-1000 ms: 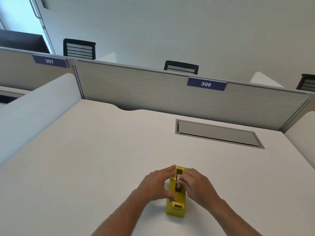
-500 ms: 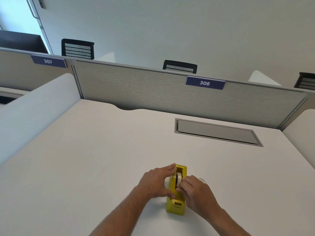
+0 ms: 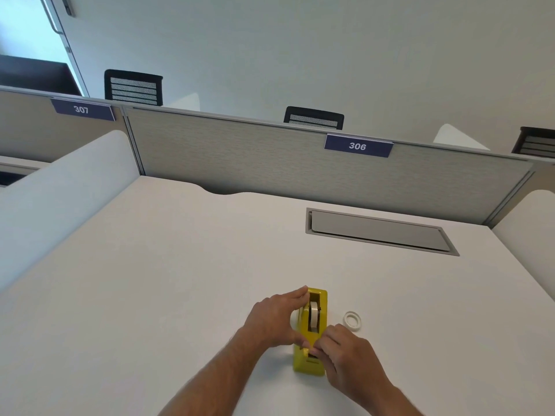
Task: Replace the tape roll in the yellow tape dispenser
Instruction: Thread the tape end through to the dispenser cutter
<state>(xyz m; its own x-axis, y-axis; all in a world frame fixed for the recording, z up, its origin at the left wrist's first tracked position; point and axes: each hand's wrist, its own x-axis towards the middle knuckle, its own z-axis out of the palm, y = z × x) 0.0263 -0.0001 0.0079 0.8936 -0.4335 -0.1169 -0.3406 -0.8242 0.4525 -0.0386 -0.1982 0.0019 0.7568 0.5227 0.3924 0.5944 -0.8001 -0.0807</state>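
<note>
The yellow tape dispenser (image 3: 310, 331) stood on the white desk (image 3: 150, 295), cutter end toward the person, with a tape roll (image 3: 314, 318) seated in its well; a second, thin ring-shaped roll (image 3: 352, 320) lay on the desk just to its right, apart from it. The likely hazard was that the tape's free end, if released short of the cutter, would snap back onto the roll or stick to the fingers; a sideways pull might also tip the dispenser. The left hand (image 3: 274, 319) curled around the dispenser's left side, bracing it. The right hand (image 3: 345, 349) had its fingertips pressed together at the cutter end, apparently pinching the tape end, though the tape itself could not be made out.
</note>
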